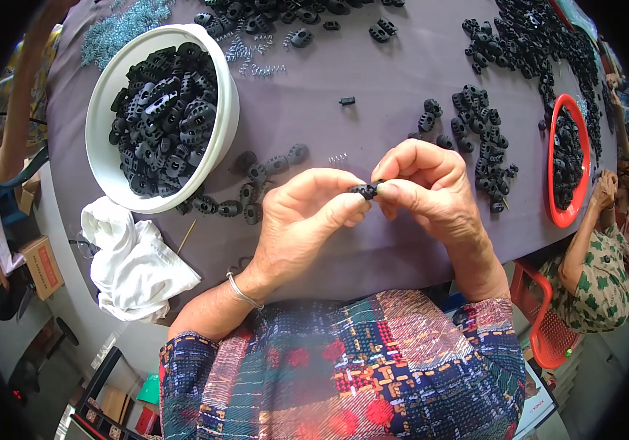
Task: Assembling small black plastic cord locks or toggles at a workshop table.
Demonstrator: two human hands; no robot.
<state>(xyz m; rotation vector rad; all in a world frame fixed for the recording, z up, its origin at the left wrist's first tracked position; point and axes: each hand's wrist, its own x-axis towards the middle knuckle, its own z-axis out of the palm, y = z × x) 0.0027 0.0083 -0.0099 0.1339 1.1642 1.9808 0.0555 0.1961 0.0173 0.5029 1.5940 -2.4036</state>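
Above the table, my left hand (292, 224) and my right hand (432, 187) meet at a small black plastic cord lock (363, 191). The left thumb and fingers pinch its body; the right thumb and forefinger close on its other end. Part of it is hidden by the fingertips, so I cannot tell whether its pieces are joined. A thin metal spring (338, 159) lies just beyond the hands. Farther off rests a single small black part (347, 101). Loose cord locks (230, 208) lie left of my left hand, and more cord locks (484, 139) lie right of my right hand.
A white bowl (228, 132) heaped with cord locks stands at left, a white cloth (134, 260) and thin stick (187, 236) near it. Springs (120, 37) pile at far left. A red basket (586, 147) of black parts is at right, near another person (593, 271) and red chair (549, 330).
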